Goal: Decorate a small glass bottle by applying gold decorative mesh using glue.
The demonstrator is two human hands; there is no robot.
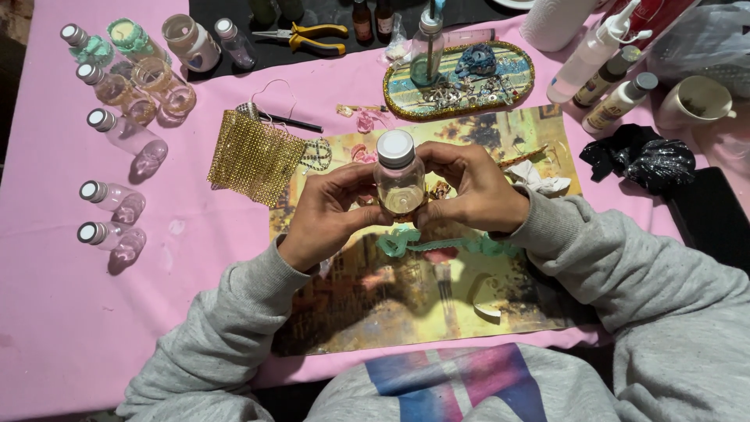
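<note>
Both hands are closed together on a small clear plastic bottle with a white screw cap [399, 176], held upright above a yellowish printed paper mat [406, 312] on the pink tablecloth [62, 312]. The left hand [328, 215] and the right hand [473, 195] pinch its lower half from either side, fingertips meeting near the base.

The grip looks like the weak point — the hold is low on a smooth wall, so a squeeze could tip the bottle toward the mint-green lace ribbon [437, 244] lying just under the hands. Whether gold trim is stuck around the base is hard to tell; if so, thumb pressure could shift it.

The held bottle looks empty, with a pale tint at the bottom. Along the left edge lie several capped clear bottles [117, 195] on their sides, apparently empty, and further up two open glass jars [164, 86]. An oval gold-rimmed tray [523, 74] holds small metal charms and a blue ornament — a capped bottle stands at its left end.
</note>
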